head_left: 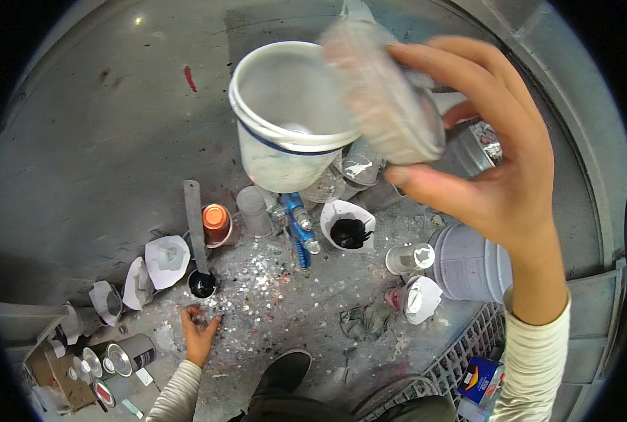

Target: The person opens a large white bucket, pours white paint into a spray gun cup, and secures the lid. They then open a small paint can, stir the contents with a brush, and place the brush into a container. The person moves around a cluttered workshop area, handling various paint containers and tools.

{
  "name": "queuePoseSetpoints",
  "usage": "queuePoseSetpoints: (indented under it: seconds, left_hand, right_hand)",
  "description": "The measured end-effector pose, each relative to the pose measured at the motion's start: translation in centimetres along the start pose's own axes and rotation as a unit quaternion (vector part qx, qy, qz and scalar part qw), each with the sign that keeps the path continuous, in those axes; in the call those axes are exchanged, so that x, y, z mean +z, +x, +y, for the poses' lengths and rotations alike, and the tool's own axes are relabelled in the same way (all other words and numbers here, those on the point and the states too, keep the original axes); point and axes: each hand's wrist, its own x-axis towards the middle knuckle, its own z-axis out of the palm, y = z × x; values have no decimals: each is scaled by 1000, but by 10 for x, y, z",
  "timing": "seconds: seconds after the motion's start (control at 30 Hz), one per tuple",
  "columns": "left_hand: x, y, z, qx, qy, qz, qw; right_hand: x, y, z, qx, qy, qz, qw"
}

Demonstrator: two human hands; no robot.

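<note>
My right hand (496, 133) is raised at the upper right, fingers and thumb gripping the edge of a round, whitish, paint-stained lid-like piece (387, 98). That piece is blurred by motion and tilted beside the rim of a white bucket (285, 158). The bucket's inside is coated in pale grey. Low on the left, my left hand (198, 332) is open, its fingers apart just below a small cup of black paint (201, 285). A flat metal stir stick (194, 225) stands in that cup. A blue spray gun (299, 226) shows below the bucket.
Paint-smeared white paper cones (167, 261) line the left. An orange cup (216, 221) stands near the stir stick. A cone with black paint (349, 228) is at centre. Cans (134, 353) stand lower left; a grey pail (468, 264) and a grating (461, 355) are right.
</note>
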Motion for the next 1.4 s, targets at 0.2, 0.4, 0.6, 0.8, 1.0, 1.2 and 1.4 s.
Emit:
queuePoseSetpoints:
  seconds: [0.2, 0.4, 0.6, 0.8, 1.0, 1.2, 1.4]
  left_hand:
    - [2, 49, 29, 81, 54, -21, 995]
    - [5, 68, 36, 72, -12, -33, 997]
    - [13, 61, 29, 72, -73, -31, 994]
    - [24, -12, 57, 54, -50, -75, 994]
    - [46, -65, 124, 96, -56, -271, 956]
    - [112, -50, 188, 163, -61, -395, 902]
    - [175, -31, 250, 218, -119, -472, 846]
  right_hand:
    - [16, 52, -21, -106, 5, -70, 992]
    - [9, 22, -23, -146, -48, 29, 988]
    - [54, -110, -92, 4, 97, -19, 995]
    - [149, -173, -156, 262, 299, -155, 904]
    - [159, -176, -161, 356, 317, -318, 820]
    - [86, -213, -144, 443, 386, -62, 807]
    - [17, -277, -118, 649, 433, 78, 621]
